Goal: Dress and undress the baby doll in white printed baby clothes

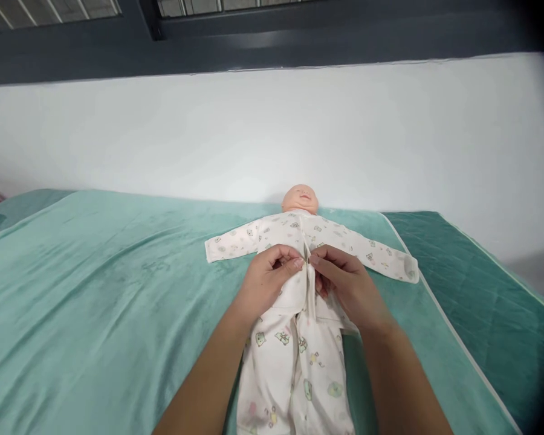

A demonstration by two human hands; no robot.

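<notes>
A baby doll point(300, 199) lies on its back, its head toward the wall. It wears a white printed baby jacket point(272, 229) with both sleeves spread out sideways, and white printed pants point(294, 368). Over the chest, my left hand point(272, 272) pinches the jacket's left front edge between thumb and finger. My right hand point(342, 278) pinches the opposite front edge, close beside it. Between the fingertips the front opening shows a small gap; any fastener there is too small to make out. Below the hands the edges hang loose.
A green plush blanket point(118, 290) with soft folds covers the surface under the doll. On the right, a darker green quilted cover point(471, 272) shows past its pale edge. Behind the doll rises a white wall point(208, 139), topped by a dark metal frame point(272, 42).
</notes>
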